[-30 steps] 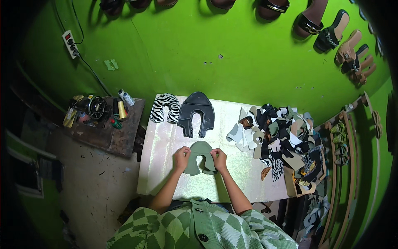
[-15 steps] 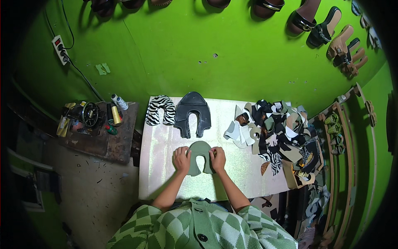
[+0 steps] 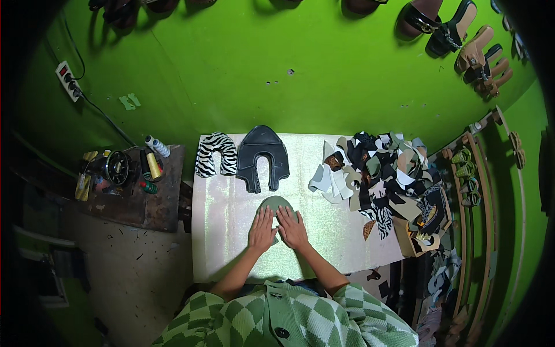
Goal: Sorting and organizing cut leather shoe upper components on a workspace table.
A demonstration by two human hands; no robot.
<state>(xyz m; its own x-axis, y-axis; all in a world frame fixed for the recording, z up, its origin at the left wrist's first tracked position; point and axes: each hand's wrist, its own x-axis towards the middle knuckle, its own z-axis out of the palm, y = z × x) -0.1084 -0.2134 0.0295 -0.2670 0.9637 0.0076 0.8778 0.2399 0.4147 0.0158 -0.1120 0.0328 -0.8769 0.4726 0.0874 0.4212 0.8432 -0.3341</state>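
An olive-green horseshoe-shaped shoe upper piece (image 3: 276,202) lies flat on the pale table (image 3: 222,231) in front of me. My left hand (image 3: 263,229) rests on its left side, palm down with the fingers stretched forward. On its right side lies my right hand (image 3: 292,226), flat as well, thumb toward the left one. Both hands cover most of the piece, and only its rounded far end shows well. Beyond it sit a black upper piece (image 3: 263,139) with an arched cut-out and, to the left, a zebra-striped horseshoe-shaped stack (image 3: 203,153).
A heap of material scraps (image 3: 381,168) covers the table's right side, with a scrap-filled box (image 3: 411,244) at the corner. Left stands a dark table (image 3: 156,202) with a sewing machine (image 3: 117,168) and thread spools (image 3: 153,166). Sandals (image 3: 475,47) hang on the green wall.
Both hands have moved from gripping the green piece's side edges to lying flat over it, fingers extended. The whole view has shifted slightly.
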